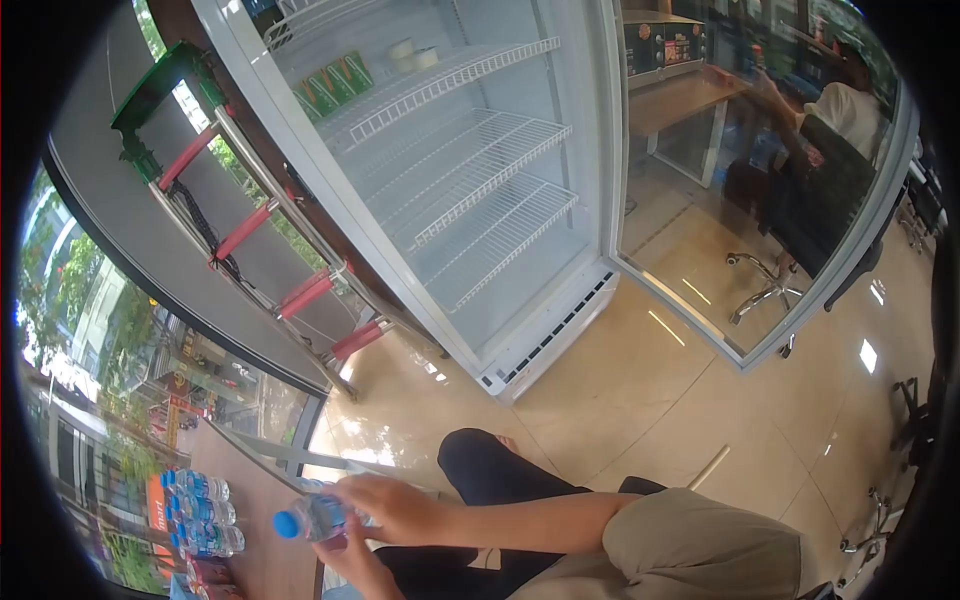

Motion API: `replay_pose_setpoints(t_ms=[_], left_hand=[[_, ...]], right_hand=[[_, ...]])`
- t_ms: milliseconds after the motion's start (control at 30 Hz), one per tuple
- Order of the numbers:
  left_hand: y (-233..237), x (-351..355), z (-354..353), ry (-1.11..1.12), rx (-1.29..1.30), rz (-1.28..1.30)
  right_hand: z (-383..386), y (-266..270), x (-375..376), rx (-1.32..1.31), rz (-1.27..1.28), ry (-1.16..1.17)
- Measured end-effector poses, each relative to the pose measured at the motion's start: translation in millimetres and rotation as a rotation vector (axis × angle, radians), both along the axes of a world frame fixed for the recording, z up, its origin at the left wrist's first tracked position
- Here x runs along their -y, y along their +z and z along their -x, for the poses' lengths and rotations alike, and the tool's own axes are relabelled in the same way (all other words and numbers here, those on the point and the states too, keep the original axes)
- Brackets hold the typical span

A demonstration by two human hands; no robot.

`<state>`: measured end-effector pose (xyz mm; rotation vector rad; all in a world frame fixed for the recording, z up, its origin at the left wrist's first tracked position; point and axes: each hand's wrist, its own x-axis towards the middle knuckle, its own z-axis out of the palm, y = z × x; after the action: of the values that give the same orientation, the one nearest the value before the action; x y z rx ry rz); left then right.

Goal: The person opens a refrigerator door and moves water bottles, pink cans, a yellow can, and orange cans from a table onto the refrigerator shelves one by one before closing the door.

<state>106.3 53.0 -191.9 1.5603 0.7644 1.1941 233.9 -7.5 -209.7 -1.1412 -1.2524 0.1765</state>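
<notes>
bottle (318, 520) lay on its side low in the view, at about 7 o'clock, small and clear, with a blue cap (286, 524) that pointed to 9 o'clock. the right hand (388, 505) was wrapped over the bottle's body from above, fingers closed on it. the left hand (352, 562) was under it at 6 o'clock and touched it from below; i could not tell if that hand was closed tight.

the bottle looked full, so it was likely a bit heavy for its size. the thin plastic would bend if squeezed hard, and it could be slippery if wet. the best place to hold looked like the middle of the body, not the cap.

a pack of bottles (203, 512) sat just beside it at 8 o'clock on a brown table (262, 560). the open fridge (440, 200) stood at 12 o'clock with bare white shelves (495, 205), and its door (760, 220) swung out to 2 o'clock. a ladder (255, 225) with red steps leaned at 10 o'clock. another person (850, 110) sat on a chair far off at 1 o'clock.
</notes>
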Motion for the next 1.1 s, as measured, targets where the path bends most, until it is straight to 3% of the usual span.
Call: replay_pose_setpoints(t_ms=[133,200,300,467,533,633,700,767,800,967,1033,1100], left_hand=[[-9,-9,-24,-0.158,-0.151,-0.094],[-7,-12,-37,-0.393,-0.134,-0.219],[20,-11,-50,-0.425,-0.099,-0.202],[24,-103,-14,-0.129,-0.225,-0.139],[10,-145,8,-0.084,-0.466,-0.290],[-9,-167,25,0.043,-0.620,-0.250],[-24,-181,35,0.058,-0.683,-0.296],[-15,-158,23,0.081,-0.772,-0.587],[-11,-151,18,0.091,-0.785,-0.542],[-27,-161,23,0.115,-0.713,-0.512],[-1,-155,14,0.086,-0.862,-0.689],[4,-150,6,0.112,-0.845,-0.635]], right_hand=[[-41,2,27,-0.078,0.044,-0.111],[-62,-1,36,-0.105,0.033,-0.137],[-99,-1,47,-0.164,0.016,-0.173],[-197,16,48,-0.230,-0.119,-0.363],[-243,33,37,-0.280,-0.233,-0.433],[-315,69,24,-0.274,-0.323,-0.573],[-361,90,20,-0.170,-0.079,-0.720],[-398,109,8,-0.130,0.043,-0.753],[-412,114,2,-0.095,0.173,-0.785],[-467,95,-50,0.100,0.310,-0.760],[-478,100,-62,0.174,0.395,-0.776],[-482,100,-78,0.194,0.539,-0.680]])
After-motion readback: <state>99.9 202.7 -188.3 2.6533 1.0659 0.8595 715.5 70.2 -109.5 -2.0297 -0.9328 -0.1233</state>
